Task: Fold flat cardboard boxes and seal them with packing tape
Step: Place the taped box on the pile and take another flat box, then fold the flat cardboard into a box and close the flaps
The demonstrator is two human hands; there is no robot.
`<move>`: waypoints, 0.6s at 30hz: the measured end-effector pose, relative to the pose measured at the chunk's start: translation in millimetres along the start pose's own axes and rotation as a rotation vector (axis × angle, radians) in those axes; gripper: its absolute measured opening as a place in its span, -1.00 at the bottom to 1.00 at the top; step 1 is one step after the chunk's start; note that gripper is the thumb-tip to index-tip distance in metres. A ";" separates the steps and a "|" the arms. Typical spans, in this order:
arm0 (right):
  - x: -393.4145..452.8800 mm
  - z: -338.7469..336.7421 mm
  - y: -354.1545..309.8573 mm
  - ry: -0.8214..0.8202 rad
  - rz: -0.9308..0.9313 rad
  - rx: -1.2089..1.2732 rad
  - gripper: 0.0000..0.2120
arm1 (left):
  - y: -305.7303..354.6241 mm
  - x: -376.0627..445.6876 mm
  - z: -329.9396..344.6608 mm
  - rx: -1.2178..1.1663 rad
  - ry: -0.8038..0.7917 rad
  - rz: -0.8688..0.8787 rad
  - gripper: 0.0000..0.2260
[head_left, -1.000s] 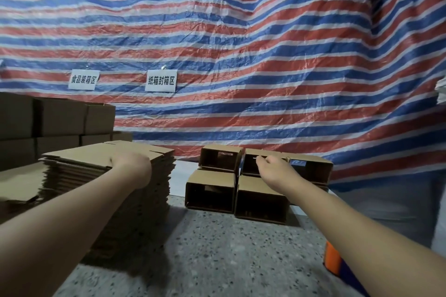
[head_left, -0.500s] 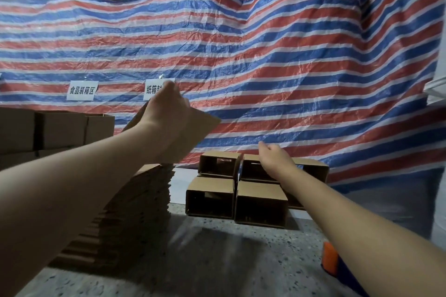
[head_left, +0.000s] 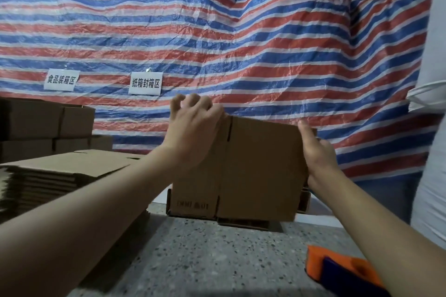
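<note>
A flat brown cardboard box (head_left: pixel 255 171) stands upright in front of me above the speckled table (head_left: pixel 217 260). My left hand (head_left: pixel 193 128) grips its upper left corner, fingers curled over the top edge. My right hand (head_left: pixel 316 152) holds its right edge, thumb on the near face. A stack of flat cardboard boxes (head_left: pixel 55 176) lies on the table at the left. An orange and blue tape dispenser (head_left: pixel 342 272) lies at the lower right under my right forearm.
Folded boxes (head_left: pixel 243 223) behind the held one are mostly hidden. More brown cartons (head_left: pixel 45 125) are stacked at the far left. A red, white and blue striped tarp (head_left: pixel 241 55) with two white signs hangs behind. A person in white (head_left: pixel 432 152) stands at the right edge.
My left hand lifted one flat box off the stack and carried it right to the middle. My right hand left the folded boxes and took hold of the flat box's right edge.
</note>
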State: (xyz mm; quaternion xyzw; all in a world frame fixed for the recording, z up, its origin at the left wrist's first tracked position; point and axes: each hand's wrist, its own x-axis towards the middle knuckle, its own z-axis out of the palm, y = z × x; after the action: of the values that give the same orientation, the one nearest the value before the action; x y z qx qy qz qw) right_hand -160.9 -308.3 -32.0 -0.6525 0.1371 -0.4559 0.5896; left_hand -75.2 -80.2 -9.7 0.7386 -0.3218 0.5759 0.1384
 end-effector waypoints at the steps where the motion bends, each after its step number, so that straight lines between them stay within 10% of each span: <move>1: -1.3 -3.6 4.8 0.013 0.004 0.000 -0.53 | 1.6 -8.3 9.6 -0.084 0.018 -0.077 -0.76; 4: -3.5 -13.6 22.6 0.037 0.051 -0.012 -0.56 | 11.4 -32.3 33.7 -0.543 -0.069 -0.542 -0.46; 7: -6.3 -18.6 45.6 0.028 0.092 -0.035 -0.57 | 20.6 -54.9 55.4 -1.100 -0.193 -0.979 -0.58; 18: -6.7 -23.5 111.8 -0.139 0.265 -0.035 -0.59 | 23.9 -101.4 100.5 -1.196 -0.275 -1.160 -0.75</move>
State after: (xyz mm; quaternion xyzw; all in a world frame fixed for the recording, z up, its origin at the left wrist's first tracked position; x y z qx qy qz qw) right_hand -142.3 -348.5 -137.5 -0.6690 0.1887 -0.3253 0.6412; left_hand -26.9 -124.0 -139.0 0.6526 -0.1562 0.0511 0.7397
